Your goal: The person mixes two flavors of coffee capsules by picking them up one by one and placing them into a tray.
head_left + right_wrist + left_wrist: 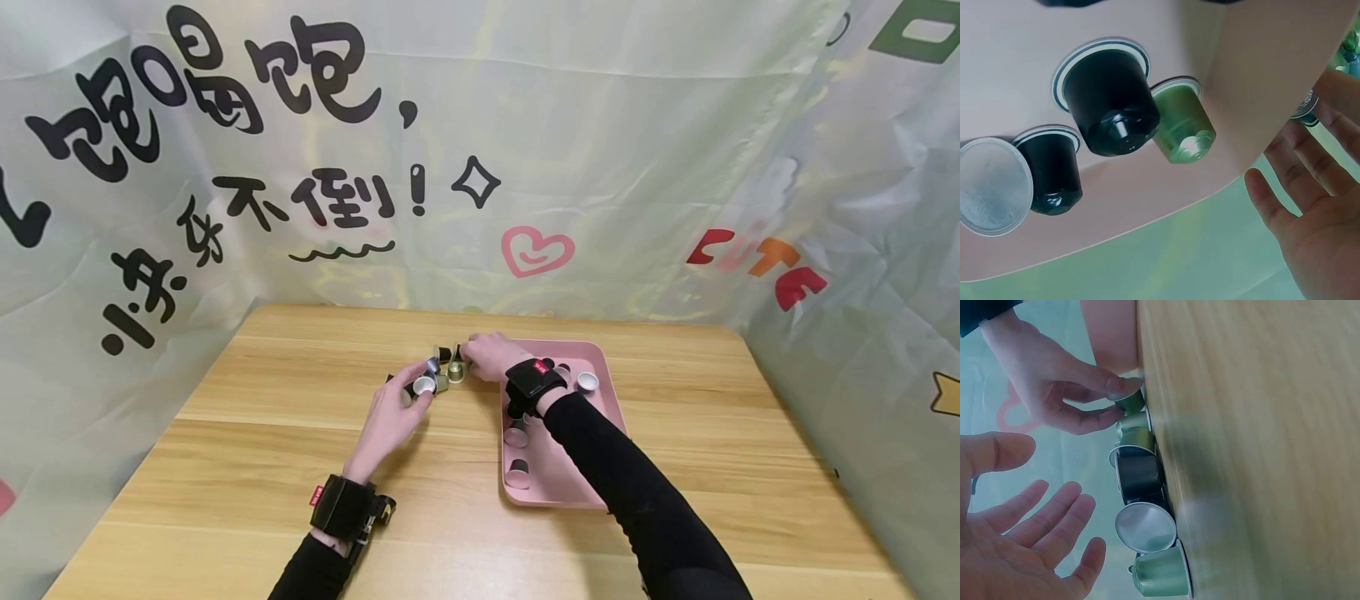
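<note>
Several coffee capsules stand and lie in a small cluster on the table left of the pink tray (555,487). My right hand (491,357) reaches over the tray's left side and pinches a dark green capsule (1130,401) between thumb and fingers at the far end of the cluster. At the cluster's near side is my left hand (392,415), its fingers spread and relaxed around the capsules, gripping none. Beside it in the left wrist view are a black capsule (1140,475), a capsule with its silver lid (1146,528) facing out, and a light green capsule (1161,573).
Inside the tray are more capsules, among them a large black one (1110,103), a green one (1184,122) and a white-lidded one (587,382). The tray has a raised rim. A printed cloth (615,167) hangs behind the wooden table (300,400).
</note>
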A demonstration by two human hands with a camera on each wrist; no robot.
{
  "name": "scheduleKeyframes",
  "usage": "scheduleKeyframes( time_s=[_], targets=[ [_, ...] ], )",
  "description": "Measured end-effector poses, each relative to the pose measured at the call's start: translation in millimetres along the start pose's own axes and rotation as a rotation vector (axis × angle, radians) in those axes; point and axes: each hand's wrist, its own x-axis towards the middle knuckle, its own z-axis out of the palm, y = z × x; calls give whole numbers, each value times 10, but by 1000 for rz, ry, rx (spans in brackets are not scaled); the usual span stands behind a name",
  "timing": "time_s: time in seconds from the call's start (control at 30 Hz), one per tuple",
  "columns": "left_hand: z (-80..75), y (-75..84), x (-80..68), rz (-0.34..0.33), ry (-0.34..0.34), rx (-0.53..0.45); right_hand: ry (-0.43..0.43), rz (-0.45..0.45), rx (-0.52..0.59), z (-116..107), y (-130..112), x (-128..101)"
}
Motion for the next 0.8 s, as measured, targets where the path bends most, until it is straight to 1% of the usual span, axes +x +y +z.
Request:
scheduleKeyframes(
  time_s=[0.2, 0.4, 0.8],
  targets=[
    [1, 4, -1, 4, 2, -1, -26, 11, -2, 19, -8, 6],
    [0, -5, 0, -4, -1, -2, -23, 3, 37, 33, -9, -10],
    [-1, -19, 3, 4, 1, 3, -22, -24, 71, 56, -1, -14]
  ],
)
